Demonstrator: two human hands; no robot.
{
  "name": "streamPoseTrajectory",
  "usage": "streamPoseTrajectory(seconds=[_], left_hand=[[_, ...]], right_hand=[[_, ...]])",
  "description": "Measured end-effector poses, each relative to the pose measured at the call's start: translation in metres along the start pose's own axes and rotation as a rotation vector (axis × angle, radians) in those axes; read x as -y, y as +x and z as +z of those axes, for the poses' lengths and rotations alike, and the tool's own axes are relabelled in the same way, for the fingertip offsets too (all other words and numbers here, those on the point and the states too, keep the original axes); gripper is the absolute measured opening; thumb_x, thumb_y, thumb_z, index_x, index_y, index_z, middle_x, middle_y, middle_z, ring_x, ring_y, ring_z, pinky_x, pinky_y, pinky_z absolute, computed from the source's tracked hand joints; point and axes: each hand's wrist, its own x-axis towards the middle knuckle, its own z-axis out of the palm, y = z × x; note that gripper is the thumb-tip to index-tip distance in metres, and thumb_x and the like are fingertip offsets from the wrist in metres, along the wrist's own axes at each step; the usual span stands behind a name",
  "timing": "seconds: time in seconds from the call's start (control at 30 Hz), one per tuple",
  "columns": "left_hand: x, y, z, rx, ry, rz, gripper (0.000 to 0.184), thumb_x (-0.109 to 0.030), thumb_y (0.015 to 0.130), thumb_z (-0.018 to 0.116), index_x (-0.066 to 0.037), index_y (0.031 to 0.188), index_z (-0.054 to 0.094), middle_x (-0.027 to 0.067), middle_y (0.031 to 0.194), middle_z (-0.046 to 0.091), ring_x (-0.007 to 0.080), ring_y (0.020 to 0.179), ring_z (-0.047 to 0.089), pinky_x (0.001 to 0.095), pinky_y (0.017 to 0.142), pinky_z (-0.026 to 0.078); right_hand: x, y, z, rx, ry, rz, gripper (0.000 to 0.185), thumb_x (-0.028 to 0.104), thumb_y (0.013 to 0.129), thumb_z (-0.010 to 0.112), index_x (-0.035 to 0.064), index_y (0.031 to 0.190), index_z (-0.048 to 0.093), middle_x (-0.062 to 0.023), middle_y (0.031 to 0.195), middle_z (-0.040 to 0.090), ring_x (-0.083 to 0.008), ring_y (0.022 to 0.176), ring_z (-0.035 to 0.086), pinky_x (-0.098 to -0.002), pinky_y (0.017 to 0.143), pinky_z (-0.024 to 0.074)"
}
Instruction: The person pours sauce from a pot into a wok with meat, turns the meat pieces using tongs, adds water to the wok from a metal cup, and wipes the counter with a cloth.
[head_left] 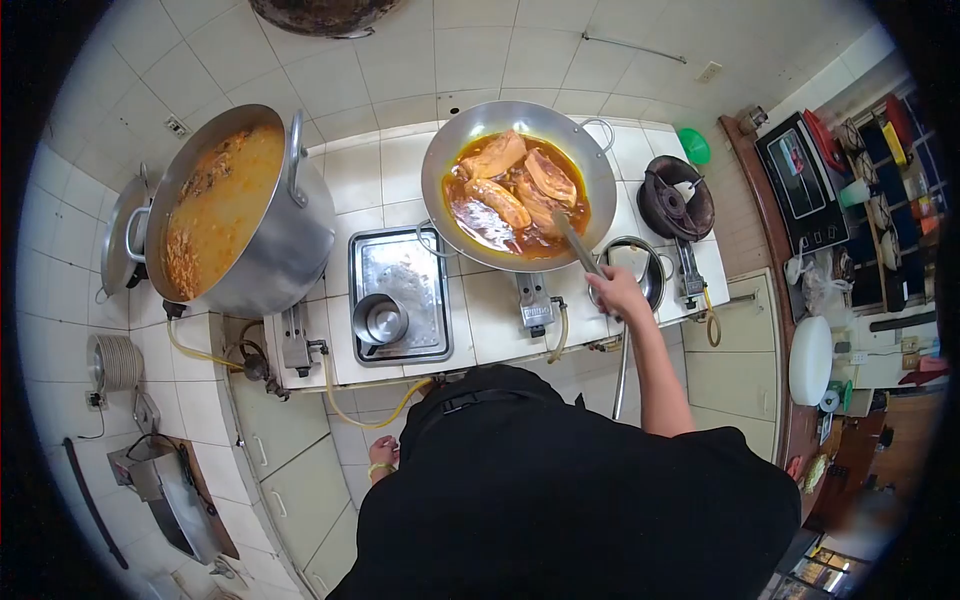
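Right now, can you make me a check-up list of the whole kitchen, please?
Surface: white tiled counter, with pots and pans on it.
Job's things: meat in brown sauce, in the wide pan.
Clutter: small pot on the tray; big soup pot at the left.
Hands: right hand holds a metal tool; left hand away from the pan, grip unclear.
Cables: yellow hose droops in front.
Surroundings: microwave right, stacked plates left.

Runs along wall point(390, 60) as white-tiled counter point(482, 322); carries tall pot point(280, 240) at left, then metal tray point(427, 300), wide wok point(600, 185), steel pan point(657, 282), dark burner point(660, 210) at right; shows control boxes point(534, 306) near front edge.
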Motion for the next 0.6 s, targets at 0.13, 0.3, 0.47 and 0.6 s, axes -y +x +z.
streamPoseTrajectory(seconds=[0.13, 0.3, 0.47, 0.6], left_hand=[[-0.014, 0.006, 0.002, -0.019, 0.033, -0.018, 0.024, -0.014, 0.084, 0.061, -0.003, 0.105, 0.058, 0.0091, 0.076, 0.061, 0.0184, 0.056, 0.062, 0.0276, 0.046, 0.049], [-0.028, 0.015, -0.004, 0.005, -0.041, -0.056, 0.028, -0.014, 0.084, 0.061, -0.002, 0.109, 0.056, 0.0088, 0.078, 0.061, 0.0187, 0.057, 0.063, 0.0286, 0.046, 0.05], [-0.026, 0.012, -0.006, 0.01, -0.03, -0.091, 0.03, -0.013, 0.083, 0.062, -0.002, 0.11, 0.055, 0.0081, 0.077, 0.062, 0.0183, 0.057, 0.063, 0.027, 0.046, 0.05], [-0.026, 0.001, -0.006, -0.013, 0.018, -0.066, 0.029, -0.012, 0.082, 0.062, -0.002, 0.109, 0.056, 0.0085, 0.077, 0.062, 0.0177, 0.057, 0.063, 0.0268, 0.046, 0.05]], right_hand=[[0.012, 0.015, 0.007, -0.392, -0.684, -0.301, 0.034, 0.025, 0.076, 0.06, 0.0041, 0.103, 0.058, -0.0192, 0.082, 0.064, -0.0352, 0.076, 0.063, -0.0441, 0.069, 0.0502], [0.02, 0.088, 0.012, -0.341, -0.694, -0.357, 0.036, 0.025, 0.078, 0.058, 0.0095, 0.111, 0.058, -0.0227, 0.081, 0.062, -0.0374, 0.08, 0.061, -0.0457, 0.073, 0.0488], [0.008, 0.132, 0.015, -0.32, -0.57, -0.508, 0.038, 0.023, 0.078, 0.057, 0.0119, 0.115, 0.057, -0.0212, 0.08, 0.063, -0.0377, 0.076, 0.062, -0.0467, 0.069, 0.0498], [0.05, 0.083, 0.02, -0.325, -0.805, -0.44, 0.054, 0.022, 0.075, 0.06, 0.0107, 0.126, 0.047, -0.0215, 0.078, 0.062, -0.0361, 0.075, 0.062, -0.0455, 0.066, 0.0502]])
